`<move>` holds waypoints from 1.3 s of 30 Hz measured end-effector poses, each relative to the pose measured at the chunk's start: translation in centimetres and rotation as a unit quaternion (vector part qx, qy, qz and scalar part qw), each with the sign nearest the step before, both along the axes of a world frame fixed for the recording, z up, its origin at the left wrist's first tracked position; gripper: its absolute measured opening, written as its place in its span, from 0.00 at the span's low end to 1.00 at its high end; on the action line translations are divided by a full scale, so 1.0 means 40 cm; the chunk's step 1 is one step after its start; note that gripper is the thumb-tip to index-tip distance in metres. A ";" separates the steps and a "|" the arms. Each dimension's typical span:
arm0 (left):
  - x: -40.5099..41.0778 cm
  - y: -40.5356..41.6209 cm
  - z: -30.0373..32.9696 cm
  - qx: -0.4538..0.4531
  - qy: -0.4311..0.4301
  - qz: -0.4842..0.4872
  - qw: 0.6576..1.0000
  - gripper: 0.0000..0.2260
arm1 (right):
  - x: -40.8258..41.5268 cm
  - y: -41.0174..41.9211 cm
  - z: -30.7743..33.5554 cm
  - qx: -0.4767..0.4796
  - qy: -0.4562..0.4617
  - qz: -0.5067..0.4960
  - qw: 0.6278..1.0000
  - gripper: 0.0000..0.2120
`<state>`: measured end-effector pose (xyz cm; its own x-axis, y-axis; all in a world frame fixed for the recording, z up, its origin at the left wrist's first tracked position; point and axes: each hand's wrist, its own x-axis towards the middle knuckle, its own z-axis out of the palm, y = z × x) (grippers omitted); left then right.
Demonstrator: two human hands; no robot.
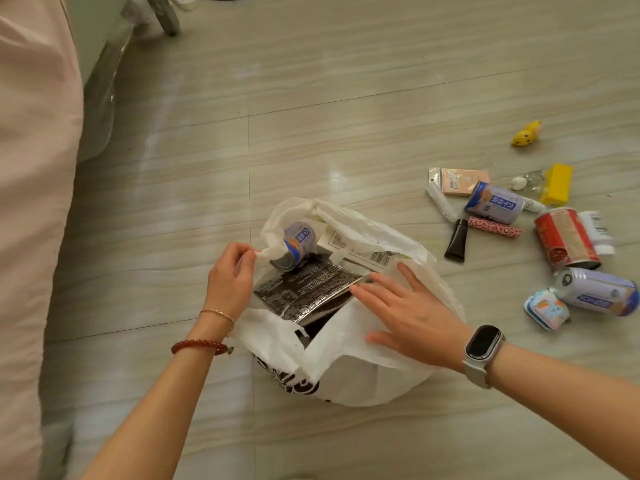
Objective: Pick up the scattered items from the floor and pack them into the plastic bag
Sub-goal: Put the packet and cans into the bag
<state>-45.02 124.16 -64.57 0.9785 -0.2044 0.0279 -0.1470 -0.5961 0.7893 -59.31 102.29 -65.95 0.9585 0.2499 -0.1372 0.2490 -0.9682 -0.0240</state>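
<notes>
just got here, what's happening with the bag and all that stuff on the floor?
A person is packing floor clutter into a white plastic bag. The left hand pinches the bag's rim to hold it open; the right hand lies flat, fingers straight, at the mouth beside a black foil packet. A blue can is already inside. Still on the floor to the right: two more blue cans, a red can, a black tube, a yellow box and a yellow toy.

Tile floor [346,98]: plastic bag [363,368], cans [493,202] etc. scattered right.
</notes>
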 end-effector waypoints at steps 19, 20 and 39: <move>-0.191 -0.039 0.077 0.288 0.080 -0.089 0.950 0.21 | -0.035 -0.282 0.075 0.027 -0.192 -0.199 0.961 0.28; -0.182 -0.052 0.076 0.299 0.065 -0.086 0.948 0.23 | -0.038 -0.270 0.074 0.047 -0.188 -0.215 0.957 0.28; -0.117 -0.226 -0.027 0.272 0.027 -0.197 0.941 0.17 | -0.030 -0.245 -0.003 0.655 -0.136 -0.534 0.517 0.16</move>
